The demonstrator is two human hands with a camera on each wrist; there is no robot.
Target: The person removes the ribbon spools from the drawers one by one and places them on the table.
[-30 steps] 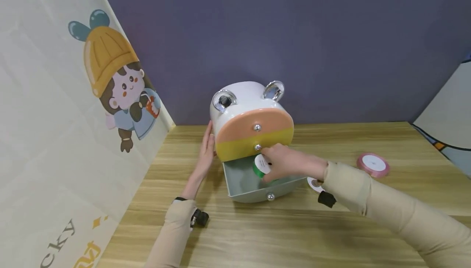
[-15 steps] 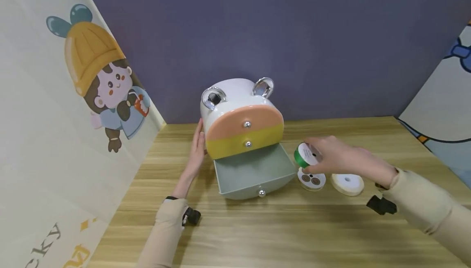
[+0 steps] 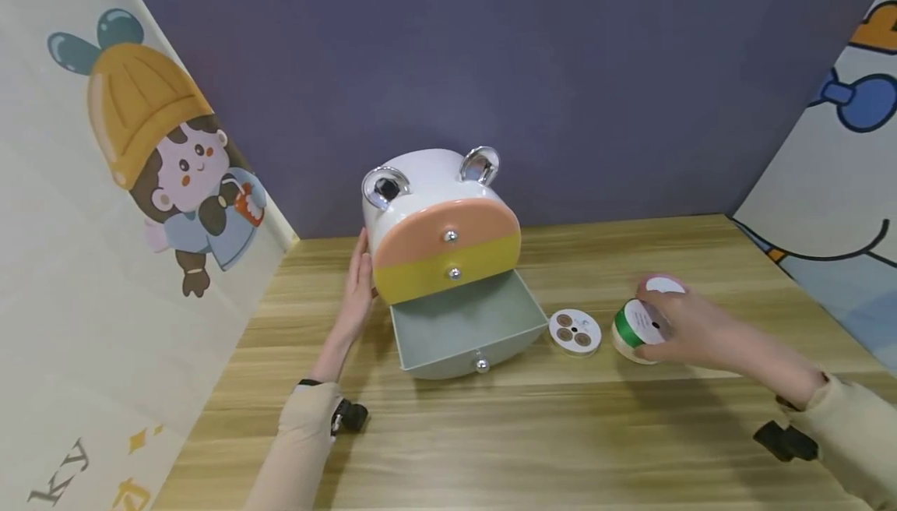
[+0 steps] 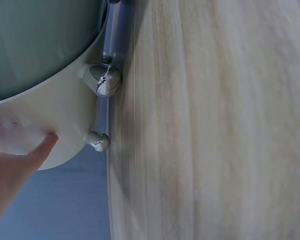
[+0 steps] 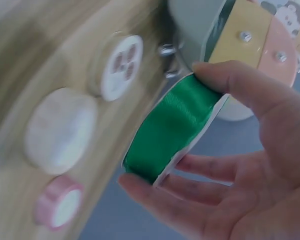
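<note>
My right hand (image 3: 690, 332) holds a spool of green ribbon (image 5: 172, 127) between thumb and fingers. In the head view this spool overlaps a cream ribbon spool (image 5: 62, 131), while a pink ribbon spool (image 5: 59, 202) lies behind, partly covered by the hand. A white spool with brown circles (image 3: 575, 332) is on the table beside the drawer. My left hand (image 3: 357, 293) rests with fairly straight fingers against the side of a white drawer box (image 3: 430, 176) with silver ears. Its grey bottom drawer (image 3: 466, 324) is pulled out, with nothing inside.
The wooden table (image 3: 448, 449) extends in front of the box and to its right. A dark purple-blue wall (image 3: 589, 82) rises behind. Pale panels with cartoon figures stand at left and right. The orange drawer front (image 3: 420, 234) and yellow drawer front (image 3: 483, 262) are closed.
My right hand has lifted the green spool out of the grey drawer and carried it right, past the brown-circled spool to the cream one. The left hand stays on the box; the head view has shifted right.
</note>
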